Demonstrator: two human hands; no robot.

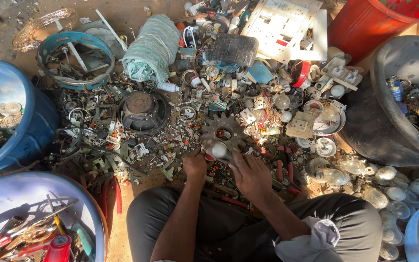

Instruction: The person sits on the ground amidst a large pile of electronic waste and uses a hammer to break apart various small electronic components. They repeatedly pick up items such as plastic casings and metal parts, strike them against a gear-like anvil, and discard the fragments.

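**Bulb held in both hands over the scrap**

From the head view, my left hand [195, 164] and right hand [249, 173] are both closed around a light bulb [217, 149], just above my lap. I judge I'm working its base loose; next needs a steady twist. A rusty gear [225, 131] lies just beyond.

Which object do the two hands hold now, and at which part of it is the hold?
Both the left hand and the right hand hold a light bulb; the hands grip its lower end, and the pale globe stands free above them.
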